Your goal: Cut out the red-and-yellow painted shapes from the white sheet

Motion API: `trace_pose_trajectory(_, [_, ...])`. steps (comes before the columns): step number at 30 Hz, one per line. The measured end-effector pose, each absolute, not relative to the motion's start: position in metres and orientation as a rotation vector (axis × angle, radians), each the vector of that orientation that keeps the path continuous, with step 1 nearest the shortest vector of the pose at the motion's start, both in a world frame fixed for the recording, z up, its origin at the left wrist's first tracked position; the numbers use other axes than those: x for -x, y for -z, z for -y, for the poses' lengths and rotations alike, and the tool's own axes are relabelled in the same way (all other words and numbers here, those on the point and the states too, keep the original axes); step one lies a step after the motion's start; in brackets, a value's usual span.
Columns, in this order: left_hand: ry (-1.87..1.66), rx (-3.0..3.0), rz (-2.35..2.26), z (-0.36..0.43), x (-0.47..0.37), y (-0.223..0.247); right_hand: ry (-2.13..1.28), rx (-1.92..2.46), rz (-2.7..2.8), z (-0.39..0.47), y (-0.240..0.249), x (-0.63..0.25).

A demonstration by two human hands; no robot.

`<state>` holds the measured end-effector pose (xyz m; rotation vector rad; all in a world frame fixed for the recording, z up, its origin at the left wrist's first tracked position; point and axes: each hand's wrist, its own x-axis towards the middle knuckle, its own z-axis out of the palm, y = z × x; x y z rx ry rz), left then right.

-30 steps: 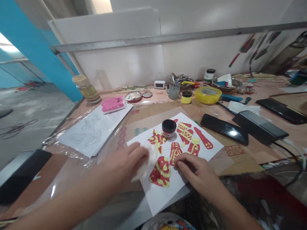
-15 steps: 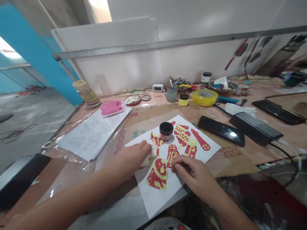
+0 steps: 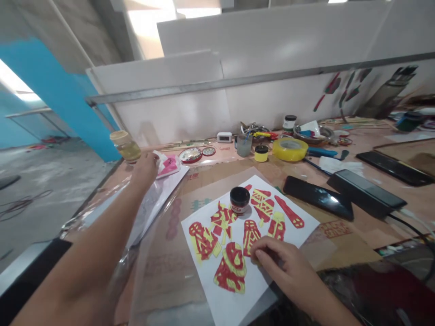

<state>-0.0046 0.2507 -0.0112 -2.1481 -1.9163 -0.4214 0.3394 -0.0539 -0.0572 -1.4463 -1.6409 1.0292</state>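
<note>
Left hand [image 3: 145, 166] stretched far out to the pink pack [image 3: 167, 164] at the table's back-left, beside the glass jar [image 3: 125, 146], fingers on a white tissue at its top; grip closed or not, cannot tell. Right hand [image 3: 284, 266] loosely curled, holding nothing, fingertips pressed on the white painted sheet [image 3: 234, 303] near its red-yellow shapes. Black paint pot [image 3: 239, 199] stood on the sheet's far part, phone [image 3: 317, 196] just right of it.
</note>
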Motion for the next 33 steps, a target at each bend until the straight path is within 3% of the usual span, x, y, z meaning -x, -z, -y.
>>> trace_pose_trajectory(8, [0.467,2.134,1.934,-0.274,0.018,0.035,-1.059,1.424,1.618,0.051,0.067,-0.339])
trace_pose_trajectory(17, [0.650,2.138,1.831,-0.239,0.004,-0.004,-1.078,1.435,1.593,0.053,0.067,-0.338])
trace_pose_trajectory(28, [0.594,2.000,2.186,-0.284,0.050,0.042,-1.012,1.445,1.623,0.055,0.071,-0.336])
trace_pose_trajectory(33, [0.705,1.790,2.294,-0.296,0.066,0.031,-1.069,1.420,1.604,0.053,0.069,-0.338])
